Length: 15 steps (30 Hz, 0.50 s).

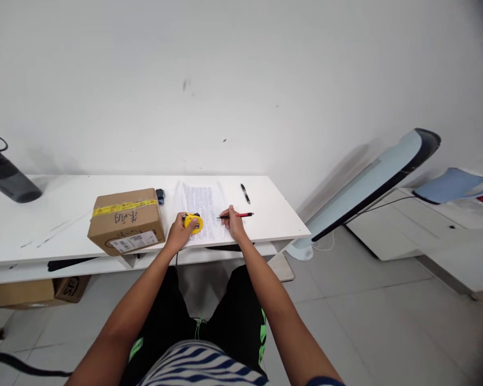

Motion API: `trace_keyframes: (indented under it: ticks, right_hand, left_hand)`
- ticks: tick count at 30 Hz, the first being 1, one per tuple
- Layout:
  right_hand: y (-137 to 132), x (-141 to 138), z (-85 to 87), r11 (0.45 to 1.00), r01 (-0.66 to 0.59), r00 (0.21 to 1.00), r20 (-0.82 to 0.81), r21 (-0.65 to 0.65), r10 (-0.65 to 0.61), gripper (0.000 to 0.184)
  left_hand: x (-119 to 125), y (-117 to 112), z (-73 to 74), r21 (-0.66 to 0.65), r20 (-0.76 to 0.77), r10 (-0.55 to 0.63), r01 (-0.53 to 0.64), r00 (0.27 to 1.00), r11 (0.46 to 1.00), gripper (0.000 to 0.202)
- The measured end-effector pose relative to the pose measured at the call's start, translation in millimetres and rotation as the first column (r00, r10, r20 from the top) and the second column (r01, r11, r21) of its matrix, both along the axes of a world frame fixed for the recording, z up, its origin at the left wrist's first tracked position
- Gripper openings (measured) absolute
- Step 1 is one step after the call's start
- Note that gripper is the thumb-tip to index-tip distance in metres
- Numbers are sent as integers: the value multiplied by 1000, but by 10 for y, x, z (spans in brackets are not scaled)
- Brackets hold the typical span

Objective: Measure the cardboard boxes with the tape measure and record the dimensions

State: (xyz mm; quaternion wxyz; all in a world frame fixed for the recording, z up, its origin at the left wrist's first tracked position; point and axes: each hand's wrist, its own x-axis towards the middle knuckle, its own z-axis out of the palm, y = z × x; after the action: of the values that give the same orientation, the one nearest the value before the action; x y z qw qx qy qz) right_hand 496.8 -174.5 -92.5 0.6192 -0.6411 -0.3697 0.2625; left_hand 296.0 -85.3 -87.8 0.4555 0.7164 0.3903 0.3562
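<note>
My left hand [180,231] is closed around a yellow tape measure [195,222] that rests on a printed sheet of paper [203,206] on the white table [56,214]. My right hand [234,222] grips a red pen [241,215], its tip pointing left over the sheet. A cardboard box [125,220] with yellow tape and a shipping label sits just left of my left hand.
A black pen [245,193] lies on the table behind my right hand. A small dark object [160,195] sits behind the box. A dark bottle [6,177] lies at far left. Cardboard boxes [32,292] sit under the table. A leaning blue-white panel [370,182] stands to the right.
</note>
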Motion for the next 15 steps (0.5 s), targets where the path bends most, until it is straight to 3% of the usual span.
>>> trace_keyframes:
  ticks: [7, 15]
  right_hand:
    - [-56, -21, 84, 994, -28, 984, 173, -107, 46, 42]
    - [-48, -68, 65, 982, -89, 972, 201, -169, 122, 36]
  left_hand:
    - [13, 14, -20, 23, -15, -27, 27, 1000, 999, 52]
    - [18, 16, -30, 57, -28, -22, 24, 999, 998, 53]
